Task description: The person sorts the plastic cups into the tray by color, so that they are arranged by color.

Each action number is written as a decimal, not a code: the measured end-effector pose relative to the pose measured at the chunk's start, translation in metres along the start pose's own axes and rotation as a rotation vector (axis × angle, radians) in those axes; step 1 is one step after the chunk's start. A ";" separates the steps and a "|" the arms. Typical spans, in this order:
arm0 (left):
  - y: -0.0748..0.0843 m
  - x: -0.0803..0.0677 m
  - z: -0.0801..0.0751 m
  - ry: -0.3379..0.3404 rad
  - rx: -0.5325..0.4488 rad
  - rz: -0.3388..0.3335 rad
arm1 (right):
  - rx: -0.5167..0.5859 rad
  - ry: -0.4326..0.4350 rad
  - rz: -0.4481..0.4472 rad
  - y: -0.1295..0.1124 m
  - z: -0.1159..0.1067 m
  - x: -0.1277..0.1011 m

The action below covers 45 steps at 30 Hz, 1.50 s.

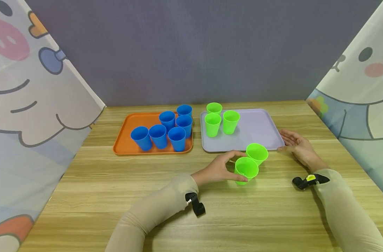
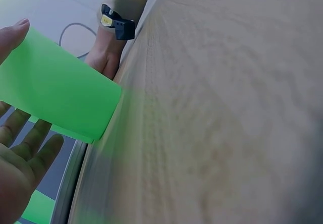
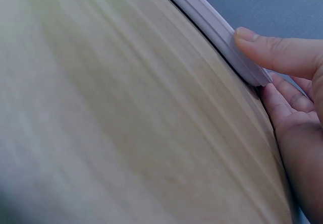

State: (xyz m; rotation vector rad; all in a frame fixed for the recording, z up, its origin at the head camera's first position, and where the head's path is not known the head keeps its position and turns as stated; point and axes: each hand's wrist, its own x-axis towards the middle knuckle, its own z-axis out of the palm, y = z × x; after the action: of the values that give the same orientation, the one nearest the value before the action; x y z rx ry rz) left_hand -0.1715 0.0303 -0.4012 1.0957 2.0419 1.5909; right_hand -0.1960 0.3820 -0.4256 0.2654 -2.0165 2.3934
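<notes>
In the head view, my left hand (image 1: pixel 221 168) reaches around a green cup (image 1: pixel 246 168) standing in front of the pale purple tray (image 1: pixel 257 126), thumb on its near side and fingers on its far side. The left wrist view shows this cup (image 2: pixel 55 85) between the thumb and the spread fingers. A second green cup (image 1: pixel 257 153) is right behind it, near the tray's front edge. My right hand (image 1: pixel 299 147) holds the tray's front right corner, and in the right wrist view the thumb lies against the tray rim (image 3: pixel 217 27). Three green cups (image 1: pixel 212 126) stand at the tray's left end.
An orange tray (image 1: pixel 131 127) lies to the left, with several blue cups (image 1: pixel 158 136) standing upright on its right part. A grey wall (image 1: pixel 204 52) rises behind the wooden table (image 1: pixel 115 189), and cartoon-printed cloths (image 1: pixel 37 105) hang at both sides.
</notes>
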 end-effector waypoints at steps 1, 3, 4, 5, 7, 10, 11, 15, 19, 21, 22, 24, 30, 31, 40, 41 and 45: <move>0.000 0.000 0.000 -0.001 -0.003 0.004 | 0.002 -0.001 0.000 0.000 0.000 0.000; 0.000 -0.001 0.000 -0.004 -0.015 0.009 | 0.002 -0.003 0.001 0.001 -0.001 0.000; 0.000 -0.001 0.000 -0.007 -0.025 0.010 | 0.002 -0.005 0.002 0.001 -0.001 0.001; 0.000 -0.001 0.001 -0.009 -0.036 0.011 | 0.001 -0.006 0.002 0.001 -0.001 0.001; 0.001 -0.001 0.000 -0.010 -0.050 0.014 | 0.000 -0.010 0.003 0.001 -0.002 0.001; 0.002 -0.002 -0.001 -0.008 -0.057 0.017 | -0.004 -0.013 0.001 0.001 -0.002 0.001; 0.002 -0.002 -0.001 -0.005 -0.052 0.020 | -0.004 -0.013 0.000 0.001 -0.002 0.001; 0.004 -0.003 -0.005 0.011 -0.023 0.030 | 0.004 -0.012 -0.003 0.001 -0.002 0.001; 0.007 -0.004 -0.009 0.020 -0.012 0.034 | 0.007 -0.012 -0.003 0.002 -0.002 0.001; 0.008 -0.004 -0.010 0.020 -0.031 0.027 | 0.001 -0.010 -0.002 0.002 -0.003 0.001; 0.009 -0.004 -0.011 0.022 -0.044 0.025 | -0.001 -0.008 -0.001 0.002 -0.003 0.001; 0.011 -0.005 -0.013 0.029 -0.068 0.023 | -0.007 -0.005 0.002 0.002 -0.003 0.001; 0.014 -0.004 -0.019 0.062 -0.108 0.033 | -0.024 -0.004 0.000 0.002 -0.003 0.001; 0.014 -0.004 -0.020 0.068 -0.109 0.038 | -0.024 -0.005 -0.001 0.002 -0.003 0.001; 0.020 0.003 -0.033 0.131 -0.057 0.077 | -0.014 0.001 0.003 0.001 -0.002 0.001; 0.021 0.003 -0.034 0.139 -0.060 0.071 | -0.014 0.001 0.002 0.001 -0.002 0.001; 0.023 0.008 -0.038 0.170 -0.086 0.033 | -0.013 -0.001 -0.002 0.001 -0.002 0.001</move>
State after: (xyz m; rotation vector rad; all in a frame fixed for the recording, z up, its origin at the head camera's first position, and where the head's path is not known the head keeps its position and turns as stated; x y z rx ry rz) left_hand -0.1941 0.0124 -0.3660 0.9984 2.0481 1.8270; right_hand -0.1971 0.3834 -0.4272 0.2683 -2.0309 2.3781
